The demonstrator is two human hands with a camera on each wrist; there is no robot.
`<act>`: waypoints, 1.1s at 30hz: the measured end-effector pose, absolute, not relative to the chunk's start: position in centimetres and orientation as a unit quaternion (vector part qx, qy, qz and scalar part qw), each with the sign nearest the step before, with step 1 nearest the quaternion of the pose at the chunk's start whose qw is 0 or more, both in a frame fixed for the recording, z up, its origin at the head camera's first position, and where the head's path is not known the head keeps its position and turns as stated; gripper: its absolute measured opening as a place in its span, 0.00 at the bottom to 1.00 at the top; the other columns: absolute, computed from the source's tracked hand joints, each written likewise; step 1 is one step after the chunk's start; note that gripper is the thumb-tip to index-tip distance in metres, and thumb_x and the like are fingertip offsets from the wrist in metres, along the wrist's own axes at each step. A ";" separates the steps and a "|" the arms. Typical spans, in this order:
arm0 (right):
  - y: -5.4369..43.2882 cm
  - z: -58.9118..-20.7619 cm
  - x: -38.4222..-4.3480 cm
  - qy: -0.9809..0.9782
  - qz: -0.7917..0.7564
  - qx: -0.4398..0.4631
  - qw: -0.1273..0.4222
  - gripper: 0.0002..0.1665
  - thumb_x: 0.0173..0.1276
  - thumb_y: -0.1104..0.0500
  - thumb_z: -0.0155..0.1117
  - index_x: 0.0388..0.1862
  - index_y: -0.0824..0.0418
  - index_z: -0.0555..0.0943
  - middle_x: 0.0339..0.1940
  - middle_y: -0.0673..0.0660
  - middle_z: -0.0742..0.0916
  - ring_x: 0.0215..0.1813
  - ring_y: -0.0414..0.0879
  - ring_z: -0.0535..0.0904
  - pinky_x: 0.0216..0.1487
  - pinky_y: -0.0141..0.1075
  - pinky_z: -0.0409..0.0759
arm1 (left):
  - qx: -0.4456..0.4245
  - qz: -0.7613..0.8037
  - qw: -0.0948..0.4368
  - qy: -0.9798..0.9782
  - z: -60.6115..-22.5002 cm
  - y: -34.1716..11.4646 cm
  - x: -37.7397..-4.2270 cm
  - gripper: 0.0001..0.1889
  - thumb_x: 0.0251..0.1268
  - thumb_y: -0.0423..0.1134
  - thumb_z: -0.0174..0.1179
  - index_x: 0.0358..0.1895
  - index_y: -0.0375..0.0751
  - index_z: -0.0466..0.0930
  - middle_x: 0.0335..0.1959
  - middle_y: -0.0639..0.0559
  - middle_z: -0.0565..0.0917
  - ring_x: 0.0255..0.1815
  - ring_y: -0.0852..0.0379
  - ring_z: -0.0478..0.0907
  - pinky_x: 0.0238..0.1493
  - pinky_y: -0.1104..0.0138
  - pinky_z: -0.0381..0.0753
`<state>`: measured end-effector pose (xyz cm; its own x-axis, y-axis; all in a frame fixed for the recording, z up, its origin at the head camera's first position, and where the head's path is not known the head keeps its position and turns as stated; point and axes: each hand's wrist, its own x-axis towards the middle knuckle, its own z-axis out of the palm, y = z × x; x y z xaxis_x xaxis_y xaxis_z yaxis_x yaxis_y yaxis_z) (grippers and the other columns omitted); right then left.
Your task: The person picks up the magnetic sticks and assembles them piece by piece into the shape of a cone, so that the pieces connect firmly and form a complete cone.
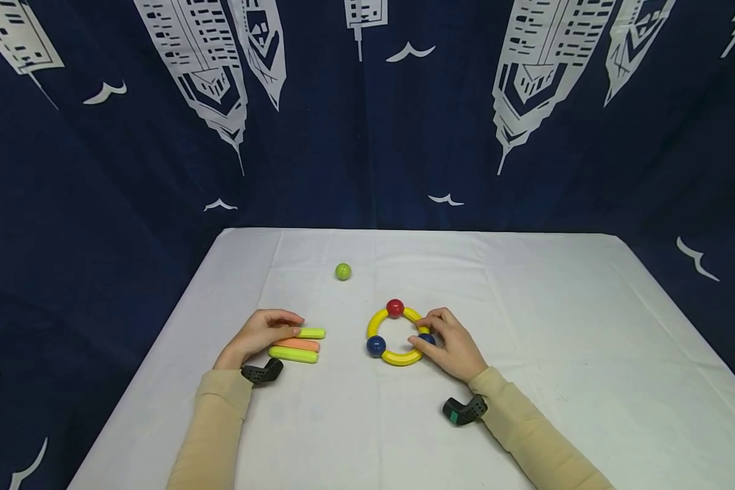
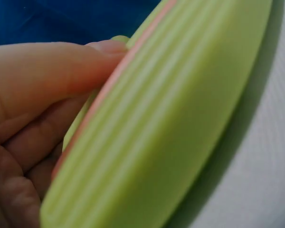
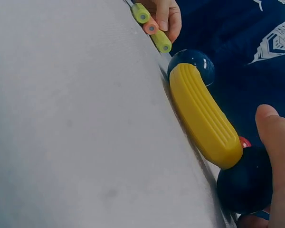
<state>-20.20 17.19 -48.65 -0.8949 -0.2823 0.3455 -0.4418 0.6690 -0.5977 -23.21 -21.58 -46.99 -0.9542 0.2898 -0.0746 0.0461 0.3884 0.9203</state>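
A ring of yellow curved rods [image 1: 402,358] lies on the table, joined by a red ball [image 1: 395,308] and two blue balls, one at its left [image 1: 376,346]. My right hand [image 1: 454,348] grips the ring at the right blue ball [image 3: 247,183], thumb on the inner side. Left of the ring, two light-green sticks and an orange stick [image 1: 298,345] lie side by side. My left hand [image 1: 262,336] pinches the far green stick [image 1: 312,333]; its fingers cover that stick's left end. The near green stick [image 2: 166,118] fills much of the left wrist view.
A small green ball [image 1: 343,271] sits farther back on the white-covered table [image 1: 527,292]. Behind the table hangs a dark blue cloth [image 1: 367,150] printed with white buildings and birds. Each wrist wears a black band, such as the right one [image 1: 464,411].
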 end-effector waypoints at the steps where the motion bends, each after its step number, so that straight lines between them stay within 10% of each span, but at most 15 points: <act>1: 17.2 -48.7 -20.2 -0.905 0.356 0.202 0.115 0.22 0.61 0.44 0.66 0.44 0.59 0.82 0.45 0.51 0.76 0.41 0.41 0.71 0.43 0.39 0.74 | 0.102 0.543 0.111 0.826 -47.0 -21.5 -23.2 0.16 0.57 0.37 0.66 0.47 0.33 0.82 0.45 0.44 0.83 0.42 0.55 0.78 0.41 0.69 0.77; 21: 17.5 -49.1 -20.6 -0.902 0.343 0.250 0.079 0.44 0.47 0.34 0.72 0.58 0.58 0.74 0.62 0.53 0.73 0.63 0.48 0.66 0.63 0.47 0.65 | 0.080 0.533 0.096 0.837 -47.3 -21.0 -23.6 0.19 0.54 0.39 0.68 0.49 0.36 0.82 0.43 0.46 0.82 0.35 0.55 0.76 0.34 0.68 0.77; 33: 17.5 -49.1 -20.4 -0.895 0.340 0.274 0.089 0.47 0.45 0.36 0.74 0.60 0.59 0.73 0.62 0.54 0.73 0.63 0.50 0.67 0.63 0.49 0.65 | 0.050 0.571 0.001 0.819 -47.0 -20.6 -23.8 0.21 0.62 0.37 0.62 0.58 0.35 0.75 0.54 0.43 0.79 0.55 0.49 0.75 0.50 0.71 0.76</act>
<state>-20.44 17.54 -49.07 -0.8345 -0.4299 0.3448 -0.5504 0.6189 -0.5604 -23.77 -20.58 -47.02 -0.9950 0.0830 0.0550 0.0803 0.3421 0.9362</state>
